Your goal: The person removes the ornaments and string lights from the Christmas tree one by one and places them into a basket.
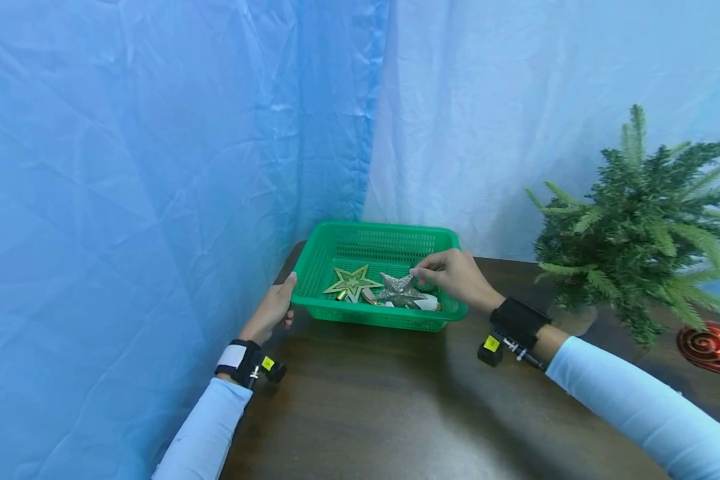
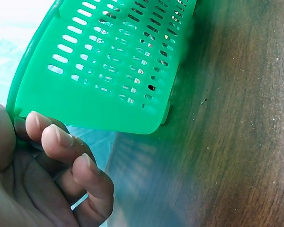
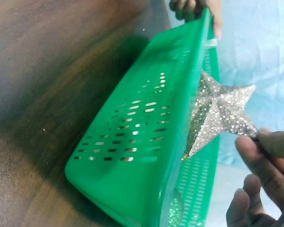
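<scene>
A silver glitter star ornament (image 1: 399,291) is pinched at one tip by my right hand (image 1: 456,277), between thumb and finger. In the right wrist view the star (image 3: 220,111) stands partly above the rim of the green plastic basket (image 3: 132,104). My left hand (image 1: 273,308) grips the basket's left rim, thumb on top and fingers below, as the left wrist view also shows. Inside the basket lie a gold star ornament (image 1: 353,281), a small gold piece (image 1: 341,295) and a white item (image 1: 427,303). A green glittery ornament (image 3: 176,210) shows near the basket's end.
An artificial pine tree (image 1: 630,227) stands on the right, with a red shiny ornament (image 1: 709,347) at its lower side. The basket sits on a dark wooden table (image 1: 360,400). Blue cloth (image 1: 216,167) hangs behind and to the left.
</scene>
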Action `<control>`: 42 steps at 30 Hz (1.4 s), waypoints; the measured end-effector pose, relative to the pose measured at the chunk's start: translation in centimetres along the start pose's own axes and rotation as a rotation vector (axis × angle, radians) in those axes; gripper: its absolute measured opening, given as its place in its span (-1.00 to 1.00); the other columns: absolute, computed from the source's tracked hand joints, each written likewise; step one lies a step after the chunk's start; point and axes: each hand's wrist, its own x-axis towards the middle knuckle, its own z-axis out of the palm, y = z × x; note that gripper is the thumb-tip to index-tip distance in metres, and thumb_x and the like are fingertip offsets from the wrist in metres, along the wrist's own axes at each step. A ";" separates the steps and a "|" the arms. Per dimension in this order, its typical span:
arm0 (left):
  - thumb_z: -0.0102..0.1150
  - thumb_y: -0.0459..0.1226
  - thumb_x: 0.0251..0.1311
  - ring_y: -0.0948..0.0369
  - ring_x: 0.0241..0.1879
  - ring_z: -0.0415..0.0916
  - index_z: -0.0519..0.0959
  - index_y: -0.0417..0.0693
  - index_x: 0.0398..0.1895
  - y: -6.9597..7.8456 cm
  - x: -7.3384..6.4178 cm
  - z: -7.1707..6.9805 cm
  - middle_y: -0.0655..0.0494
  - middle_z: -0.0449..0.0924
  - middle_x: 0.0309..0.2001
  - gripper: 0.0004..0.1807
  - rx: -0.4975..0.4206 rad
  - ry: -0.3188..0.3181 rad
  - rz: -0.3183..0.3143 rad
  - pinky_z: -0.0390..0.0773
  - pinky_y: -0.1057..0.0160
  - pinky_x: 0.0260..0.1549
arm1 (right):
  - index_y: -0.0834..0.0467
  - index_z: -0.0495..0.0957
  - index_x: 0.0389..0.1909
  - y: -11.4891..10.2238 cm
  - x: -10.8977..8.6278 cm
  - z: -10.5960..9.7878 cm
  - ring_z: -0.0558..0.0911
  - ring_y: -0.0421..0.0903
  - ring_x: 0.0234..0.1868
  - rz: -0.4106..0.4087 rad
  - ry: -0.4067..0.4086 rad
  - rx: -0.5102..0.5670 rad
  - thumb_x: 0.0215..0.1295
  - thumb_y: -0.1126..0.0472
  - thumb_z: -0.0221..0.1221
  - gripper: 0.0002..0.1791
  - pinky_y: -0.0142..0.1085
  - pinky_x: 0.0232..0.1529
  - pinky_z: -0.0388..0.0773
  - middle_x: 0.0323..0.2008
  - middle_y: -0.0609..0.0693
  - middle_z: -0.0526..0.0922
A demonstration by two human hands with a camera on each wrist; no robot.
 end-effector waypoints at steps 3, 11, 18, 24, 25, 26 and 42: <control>-0.31 0.31 0.53 0.21 -0.67 0.33 0.49 -0.17 -0.29 -0.1 0.1 0.1 0.10 0.31 -0.66 -0.27 -0.003 -0.002 -0.002 0.50 0.19 -0.56 | 0.05 0.77 -0.07 0.1 0.0 0.2 0.42 -0.06 -0.67 -0.006 -0.007 0.002 0.50 0.11 0.25 -0.83 -0.26 -0.55 0.00 -0.36 -0.04 0.77; -0.31 0.32 0.53 0.22 -0.67 0.32 0.48 -0.17 -0.31 -0.5 0.0 0.4 0.11 0.30 -0.66 -0.26 -0.014 0.006 -0.014 0.49 0.21 -0.55 | 0.09 0.78 -0.11 0.2 0.0 1.2 0.58 -0.01 -0.54 -0.061 -0.017 0.006 0.49 0.15 0.25 -0.84 -0.25 -0.49 0.15 -0.34 -0.02 0.78; -0.31 0.31 0.53 0.21 -0.68 0.31 0.47 -0.16 -0.34 -1.1 -0.2 0.7 0.09 0.30 -0.64 -0.27 -0.030 0.012 -0.021 0.48 0.23 -0.57 | 0.07 0.78 -0.12 0.8 -0.4 2.6 0.33 -0.11 -0.69 -0.045 -0.028 0.022 0.50 0.15 0.24 -0.84 -0.27 -0.53 0.14 -0.35 -0.05 0.75; -0.31 0.32 0.53 0.21 -0.68 0.32 0.45 -0.13 -0.36 -1.5 -0.5 0.8 0.07 0.31 -0.64 -0.28 -0.031 0.004 -0.017 0.50 0.21 -0.56 | 0.09 0.78 -0.11 1.2 -0.9 3.5 0.55 -0.20 -0.44 -0.067 -0.032 0.003 0.48 0.17 0.26 -0.85 -0.24 -0.38 0.41 -0.31 0.00 0.77; -0.31 0.32 0.53 0.21 -0.68 0.32 0.45 -0.13 -0.35 -1.5 -0.5 0.7 0.08 0.31 -0.64 -0.28 -0.032 0.001 -0.015 0.50 0.21 -0.56 | 0.10 0.78 -0.11 1.3 -1.0 3.6 0.59 -0.21 -0.39 -0.081 -0.025 -0.006 0.47 0.18 0.27 -0.85 -0.23 -0.35 0.45 -0.30 -0.01 0.77; -0.32 0.32 0.53 0.22 -0.68 0.32 0.45 -0.13 -0.33 -1.5 -0.6 0.6 0.08 0.31 -0.64 -0.28 -0.034 0.000 -0.013 0.50 0.21 -0.56 | 0.10 0.78 -0.11 1.3 -1.0 3.7 0.58 -0.21 -0.40 -0.093 -0.016 -0.014 0.47 0.18 0.27 -0.85 -0.23 -0.36 0.44 -0.30 -0.02 0.77; -0.35 0.28 0.56 0.21 -0.66 0.30 0.43 -0.16 -0.28 0.2 -1.5 -1.4 0.10 0.31 -0.64 -0.30 -0.027 0.015 -0.021 0.47 0.23 -0.56 | 0.00 0.68 0.10 -1.0 -12.4 -5.8 0.64 -0.26 -0.25 -0.075 0.353 -0.013 0.52 0.17 0.23 -0.78 -0.41 -0.29 0.48 -0.18 -0.17 0.72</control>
